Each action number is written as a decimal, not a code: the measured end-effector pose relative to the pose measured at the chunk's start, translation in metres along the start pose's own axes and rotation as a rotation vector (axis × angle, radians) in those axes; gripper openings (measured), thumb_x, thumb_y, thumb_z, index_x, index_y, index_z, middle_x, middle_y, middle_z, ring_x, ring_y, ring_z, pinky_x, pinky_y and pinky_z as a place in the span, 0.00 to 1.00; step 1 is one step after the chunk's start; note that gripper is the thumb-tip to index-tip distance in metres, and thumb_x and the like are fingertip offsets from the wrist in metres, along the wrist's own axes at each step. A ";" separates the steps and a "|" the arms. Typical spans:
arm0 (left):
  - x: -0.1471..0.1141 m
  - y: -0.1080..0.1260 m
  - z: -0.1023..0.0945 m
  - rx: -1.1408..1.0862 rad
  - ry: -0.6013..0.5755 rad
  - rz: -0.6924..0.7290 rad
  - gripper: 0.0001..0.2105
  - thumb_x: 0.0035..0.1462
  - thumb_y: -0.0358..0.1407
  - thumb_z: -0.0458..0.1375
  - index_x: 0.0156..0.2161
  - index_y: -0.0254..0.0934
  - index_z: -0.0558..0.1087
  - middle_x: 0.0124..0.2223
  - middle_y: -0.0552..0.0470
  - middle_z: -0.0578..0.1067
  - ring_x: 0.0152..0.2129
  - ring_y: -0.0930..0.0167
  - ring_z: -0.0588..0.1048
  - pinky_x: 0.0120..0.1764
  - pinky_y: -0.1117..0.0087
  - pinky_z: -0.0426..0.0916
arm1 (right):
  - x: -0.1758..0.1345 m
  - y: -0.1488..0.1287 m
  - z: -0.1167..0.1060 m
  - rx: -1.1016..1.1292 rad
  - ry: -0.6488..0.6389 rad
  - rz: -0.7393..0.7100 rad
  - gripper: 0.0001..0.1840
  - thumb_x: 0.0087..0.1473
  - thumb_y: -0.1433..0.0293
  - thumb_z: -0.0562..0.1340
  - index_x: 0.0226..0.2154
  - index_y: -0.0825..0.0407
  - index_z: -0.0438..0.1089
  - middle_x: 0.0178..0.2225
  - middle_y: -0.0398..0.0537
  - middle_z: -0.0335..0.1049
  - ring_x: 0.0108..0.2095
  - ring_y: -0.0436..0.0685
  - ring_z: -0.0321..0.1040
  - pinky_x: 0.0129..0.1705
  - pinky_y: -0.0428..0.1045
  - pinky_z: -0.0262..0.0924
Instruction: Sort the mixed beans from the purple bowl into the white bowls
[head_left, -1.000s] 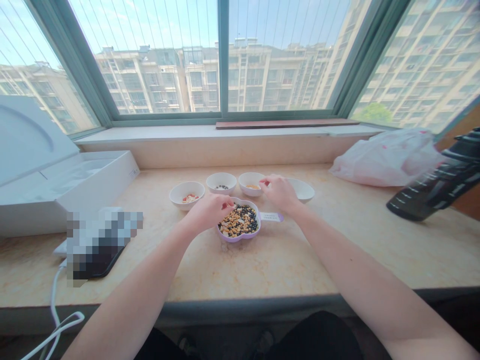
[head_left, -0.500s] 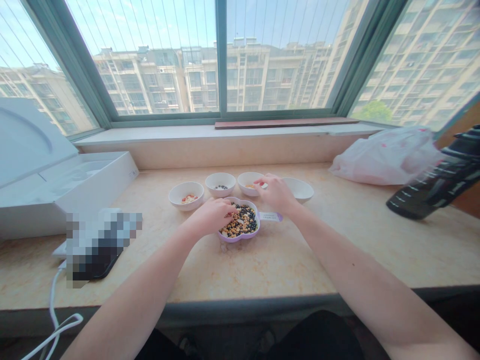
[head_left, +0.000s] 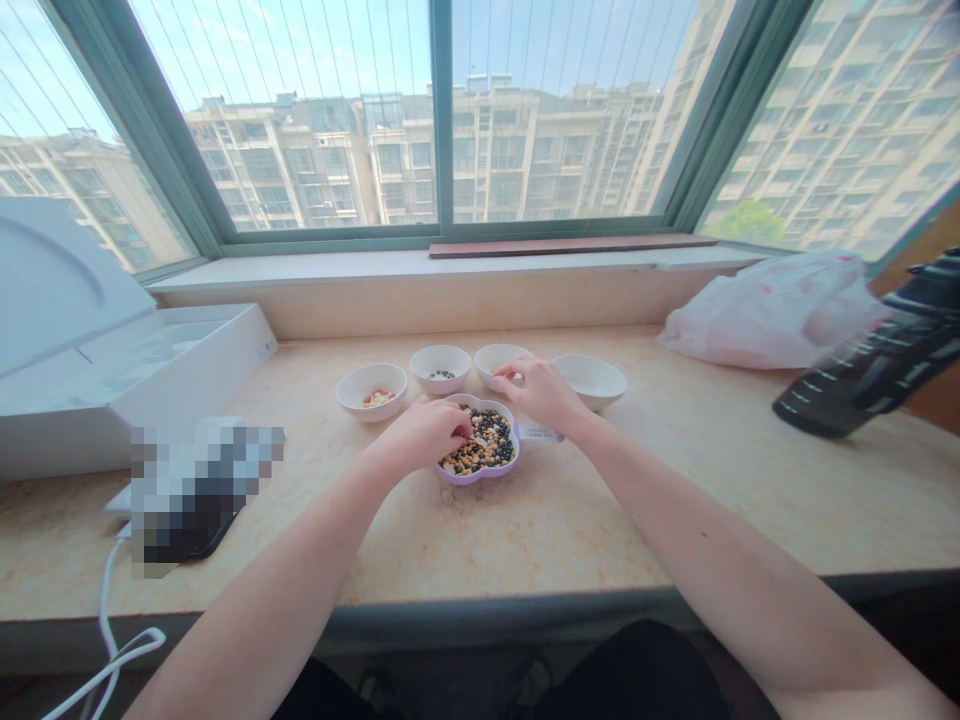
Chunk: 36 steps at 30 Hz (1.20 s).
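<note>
A purple scalloped dish (head_left: 480, 480) holds mixed black and yellow beans (head_left: 495, 445) with some larger pale pieces. My left hand (head_left: 426, 432) bends over its left side, fingers curled together at the beans; anything pinched there is hidden. Between the dish and a white bowl (head_left: 489, 356) is my right hand (head_left: 546, 392), its thumb and fingertips drawn together at that bowl's near rim. What they hold, if anything, is too small to tell. Left of that bowl, another white bowl (head_left: 441, 356) contains a few dark beans. The leftmost bowl (head_left: 351, 396) has reddish and pale pieces in it.
A fourth white bowl (head_left: 600, 372) stands right of my right hand, above the dish's labelled handle (head_left: 536, 435). An opened white box (head_left: 187, 370) and a blurred-out phone-like object (head_left: 210, 500) with a cable lie left. A plastic bag (head_left: 765, 315) and dark bottle (head_left: 847, 385) are right.
My right hand has shifted slightly left and down, from over the third bowl to its near rim, uncovering more of the fourth bowl. My left fingers have curled in more over the beans.
</note>
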<state>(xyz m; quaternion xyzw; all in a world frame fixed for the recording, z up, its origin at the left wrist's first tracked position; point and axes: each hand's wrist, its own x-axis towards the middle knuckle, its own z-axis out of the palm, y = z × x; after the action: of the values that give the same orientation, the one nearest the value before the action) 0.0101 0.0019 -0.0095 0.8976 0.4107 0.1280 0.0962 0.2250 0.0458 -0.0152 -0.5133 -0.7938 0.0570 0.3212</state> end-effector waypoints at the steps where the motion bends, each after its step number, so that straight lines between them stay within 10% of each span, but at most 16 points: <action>1: 0.000 0.000 0.000 -0.008 0.002 -0.001 0.08 0.53 0.27 0.58 0.26 0.39 0.76 0.30 0.51 0.78 0.30 0.67 0.75 0.39 0.67 0.65 | 0.000 -0.001 0.000 0.003 -0.004 -0.003 0.11 0.61 0.65 0.62 0.37 0.51 0.80 0.42 0.52 0.79 0.42 0.59 0.74 0.47 0.52 0.63; 12: -0.005 -0.004 -0.011 -0.245 0.179 -0.096 0.07 0.61 0.34 0.55 0.34 0.38 0.75 0.34 0.52 0.77 0.31 0.69 0.74 0.36 0.69 0.65 | -0.002 -0.006 -0.003 0.033 -0.003 -0.048 0.11 0.61 0.67 0.62 0.36 0.52 0.80 0.40 0.51 0.80 0.39 0.57 0.73 0.44 0.51 0.62; 24: -0.002 -0.001 -0.026 -1.498 0.383 -0.176 0.15 0.60 0.46 0.62 0.32 0.37 0.66 0.30 0.56 0.69 0.23 0.77 0.66 0.27 0.75 0.62 | -0.011 -0.022 -0.006 0.153 -0.180 -0.075 0.12 0.60 0.65 0.60 0.36 0.51 0.80 0.27 0.44 0.77 0.26 0.52 0.67 0.29 0.47 0.54; 36: 0.000 -0.005 -0.032 -1.619 0.488 -0.282 0.17 0.61 0.49 0.60 0.31 0.38 0.64 0.25 0.59 0.62 0.19 0.78 0.61 0.25 0.74 0.61 | -0.019 -0.029 0.010 0.290 -0.323 -0.200 0.12 0.60 0.68 0.60 0.33 0.51 0.80 0.31 0.46 0.80 0.27 0.51 0.69 0.29 0.47 0.56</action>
<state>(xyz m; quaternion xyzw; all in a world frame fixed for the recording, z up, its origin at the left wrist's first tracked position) -0.0033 0.0077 0.0192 0.4403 0.3099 0.5581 0.6314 0.2014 0.0187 -0.0192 -0.3646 -0.8654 0.2197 0.2645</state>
